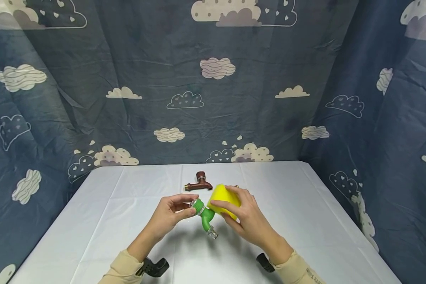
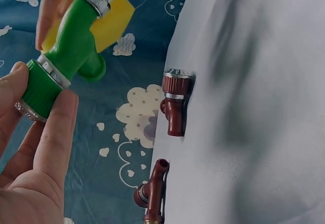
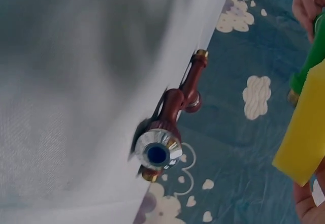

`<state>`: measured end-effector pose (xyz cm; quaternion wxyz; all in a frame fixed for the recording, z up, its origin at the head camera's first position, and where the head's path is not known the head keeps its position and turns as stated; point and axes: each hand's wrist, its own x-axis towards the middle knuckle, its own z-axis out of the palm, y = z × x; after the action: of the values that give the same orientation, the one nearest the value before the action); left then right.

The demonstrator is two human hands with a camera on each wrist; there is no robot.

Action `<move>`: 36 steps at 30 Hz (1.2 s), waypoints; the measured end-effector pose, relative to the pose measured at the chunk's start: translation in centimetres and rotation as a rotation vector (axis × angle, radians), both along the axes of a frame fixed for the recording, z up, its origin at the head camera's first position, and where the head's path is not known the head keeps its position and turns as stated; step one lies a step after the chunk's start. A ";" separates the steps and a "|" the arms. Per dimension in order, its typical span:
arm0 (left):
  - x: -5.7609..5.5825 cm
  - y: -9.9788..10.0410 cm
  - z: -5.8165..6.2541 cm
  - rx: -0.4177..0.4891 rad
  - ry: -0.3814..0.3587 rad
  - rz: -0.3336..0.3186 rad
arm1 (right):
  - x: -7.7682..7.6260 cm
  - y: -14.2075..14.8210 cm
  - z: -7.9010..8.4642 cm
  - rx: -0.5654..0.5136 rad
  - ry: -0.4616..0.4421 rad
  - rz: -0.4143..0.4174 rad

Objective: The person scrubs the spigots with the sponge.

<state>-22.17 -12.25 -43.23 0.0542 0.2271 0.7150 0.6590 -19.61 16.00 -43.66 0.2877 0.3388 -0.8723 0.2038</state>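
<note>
Between the fingers and thumb of my left hand (image 1: 171, 213) is a green plastic tap (image 1: 207, 217), gripped by its ribbed collar. Its metal-ended spout slants down toward the table. My right hand (image 1: 250, 221) holds a yellow sponge (image 1: 223, 197) against the tap's body, fingers spread along it. From the left wrist, the green tap (image 2: 71, 38) shows a silver ring beside the thumb, with the sponge (image 2: 116, 23) behind it. The right wrist view catches only part of the sponge (image 3: 307, 127) and tap at its right edge.
A brown tap (image 1: 200, 182) lies on the white-covered table (image 1: 127, 221) beyond my hands. Another brown tap (image 2: 176, 104) lies close to it, mostly hidden in the head view by the sponge and right hand. A dark cloud-print curtain (image 1: 145, 71) hangs around the table.
</note>
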 end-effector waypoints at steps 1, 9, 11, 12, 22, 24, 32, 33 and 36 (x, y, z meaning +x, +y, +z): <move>0.0 0.0 0.0 0.002 0.006 -0.008 | -0.1 0.1 -0.1 -0.013 -0.003 -0.011; 0.2 0.1 0.4 0.031 0.012 -0.031 | -0.3 0.3 -0.1 -0.092 -0.063 -0.036; 0.2 0.2 0.5 0.035 0.014 -0.033 | -0.1 0.1 0.0 -0.103 -0.069 -0.025; 0.2 0.2 0.5 0.038 0.013 -0.033 | 0.0 0.0 0.1 -0.106 -0.072 -0.018; 0.0 0.3 0.8 0.092 -0.048 -0.026 | 1.4 -0.9 0.8 -0.086 -0.091 0.028; -0.1 0.3 0.8 0.099 -0.051 -0.022 | 1.7 -1.1 1.0 -0.074 -0.098 0.044; -0.1 0.4 0.9 0.122 -0.054 -0.034 | 2.1 -1.4 1.0 -0.043 -0.037 0.080; -0.1 0.5 0.9 0.121 -0.054 -0.031 | 2.2 -1.3 1.1 -0.040 -0.036 0.082; -0.1 0.6 0.9 0.114 -0.049 -0.023 | 2.3 -1.3 1.1 -0.034 -0.039 0.085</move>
<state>-22.27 -11.69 -42.32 0.0665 0.2217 0.6722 0.7033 -17.34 14.70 -42.53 0.2676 0.3664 -0.8591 0.2369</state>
